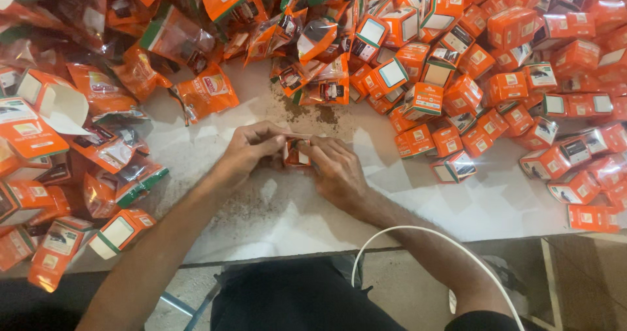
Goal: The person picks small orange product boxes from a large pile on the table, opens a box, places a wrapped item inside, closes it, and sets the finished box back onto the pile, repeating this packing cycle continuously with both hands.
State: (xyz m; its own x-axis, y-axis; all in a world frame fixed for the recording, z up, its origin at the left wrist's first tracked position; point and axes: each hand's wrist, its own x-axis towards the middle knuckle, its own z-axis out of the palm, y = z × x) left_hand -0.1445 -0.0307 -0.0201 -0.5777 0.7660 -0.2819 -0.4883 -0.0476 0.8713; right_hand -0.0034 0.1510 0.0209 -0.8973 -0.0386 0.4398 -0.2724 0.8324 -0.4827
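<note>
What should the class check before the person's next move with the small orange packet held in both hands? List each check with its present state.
1. Left hand grips the orange packet: ok.
2. Right hand grips it too: ok.
3. Packet held over the white table: ok.
4. Packet sealed: cannot tell.
5. Table free of spilled brown powder: not ok.
6. White cable clear of the hands: ok.

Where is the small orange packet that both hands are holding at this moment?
In the head view, the small orange packet sits near the centre, between the left hand and right hand, above the white table, just below spilled brown powder.
</note>
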